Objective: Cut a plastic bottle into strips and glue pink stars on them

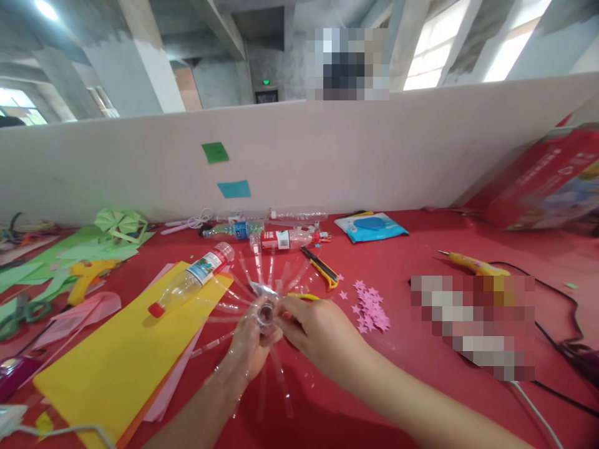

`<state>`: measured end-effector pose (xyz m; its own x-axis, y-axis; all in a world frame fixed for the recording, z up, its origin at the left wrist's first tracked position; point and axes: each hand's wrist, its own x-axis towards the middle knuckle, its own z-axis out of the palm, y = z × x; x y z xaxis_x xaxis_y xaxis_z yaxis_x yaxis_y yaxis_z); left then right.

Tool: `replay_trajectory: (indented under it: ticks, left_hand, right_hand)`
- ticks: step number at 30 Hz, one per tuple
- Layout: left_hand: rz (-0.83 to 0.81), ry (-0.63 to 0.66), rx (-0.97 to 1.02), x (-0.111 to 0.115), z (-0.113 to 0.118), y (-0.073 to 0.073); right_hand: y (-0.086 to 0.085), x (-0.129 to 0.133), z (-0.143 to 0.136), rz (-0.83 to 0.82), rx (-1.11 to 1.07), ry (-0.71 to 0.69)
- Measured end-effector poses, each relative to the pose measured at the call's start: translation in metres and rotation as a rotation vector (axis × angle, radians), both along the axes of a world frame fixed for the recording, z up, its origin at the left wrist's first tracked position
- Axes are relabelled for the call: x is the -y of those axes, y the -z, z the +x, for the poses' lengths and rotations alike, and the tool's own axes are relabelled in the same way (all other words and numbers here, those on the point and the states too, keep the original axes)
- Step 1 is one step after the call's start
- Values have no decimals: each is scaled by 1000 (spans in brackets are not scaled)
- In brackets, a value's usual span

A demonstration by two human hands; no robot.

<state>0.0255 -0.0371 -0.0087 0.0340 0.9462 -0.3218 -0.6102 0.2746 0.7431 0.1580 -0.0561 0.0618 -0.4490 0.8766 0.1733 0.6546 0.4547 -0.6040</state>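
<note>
A clear plastic bottle [265,313] with its neck towards me has its body cut into long strips that splay out all around. My left hand [253,340] is closed around it just below the neck. My right hand [304,321] is closed too, thumb and fingers pinched at the right side of the neck rim. Just beyond my hands show a metal blade and a yellow handle, perhaps scissors [303,297], partly hidden by the right hand. A yellow utility knife [322,268] lies farther back, left of a pile of pink paper stars [369,308].
Yellow paper sheets [121,349] lie at left under a capped bottle [194,277]. More bottles [281,239] and a blue wipes pack [372,226] lie towards the white partition [327,149]. Glue guns [91,274] rest on both sides, with a cable at right.
</note>
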Motion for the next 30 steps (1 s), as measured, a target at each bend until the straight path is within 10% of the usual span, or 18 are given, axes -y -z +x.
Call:
replay_trajectory:
  ticks: [30]
  left_hand:
    - [49, 39, 84, -4, -5, -10]
  right_hand:
    - [-34, 17, 27, 203, 24, 132]
